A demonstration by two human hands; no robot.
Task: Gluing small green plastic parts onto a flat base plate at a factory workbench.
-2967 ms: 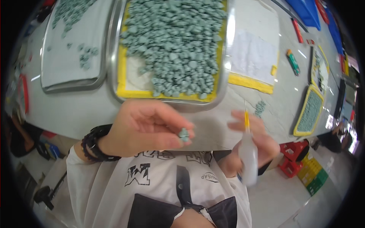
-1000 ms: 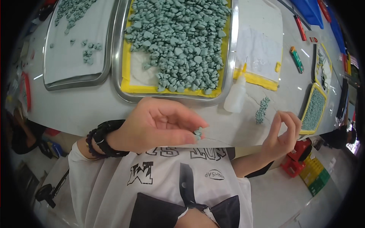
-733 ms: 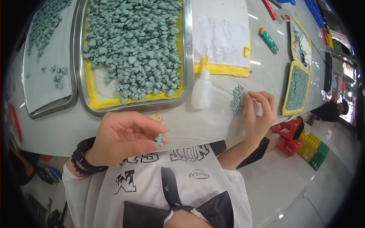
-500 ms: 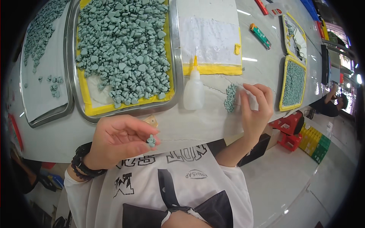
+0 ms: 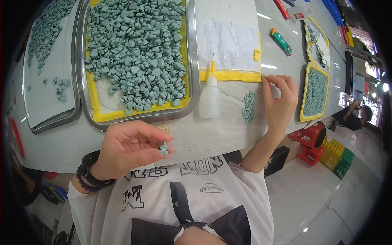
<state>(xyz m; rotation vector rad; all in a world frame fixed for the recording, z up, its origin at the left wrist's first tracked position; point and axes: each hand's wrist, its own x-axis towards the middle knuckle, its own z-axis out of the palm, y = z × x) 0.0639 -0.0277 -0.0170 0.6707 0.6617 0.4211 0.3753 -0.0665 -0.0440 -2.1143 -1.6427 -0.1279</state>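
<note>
Between the thumb and fingers of my left hand (image 5: 128,147) is a small grey-green molded piece (image 5: 164,148) with a thin stem pointing up. My right hand (image 5: 281,100) is at the right, thumb and forefinger pinched together by the lower right corner of a yellow-taped white sheet (image 5: 228,76); whatever sits in the pinch is too small to make out. Left of that hand, a loose cluster of tiny grey-green parts (image 5: 248,107) lies on the table. A translucent squeeze bottle (image 5: 210,98) with a yellow needle tip stands between my hands.
A metal tray (image 5: 194,87) heaped with grey-green pieces (image 5: 136,53) is beyond my left hand, with another tray (image 5: 55,125) further left. A green cutter (image 5: 281,41) lies at the back right. Yellow-edged trays (image 5: 303,102) line the right side, where another person (image 5: 354,116) shows.
My right hand has moved away from the small-parts cluster, up and right to the sheet's corner, and its fingers have come together. My left hand keeps its piece in nearly the same place.
</note>
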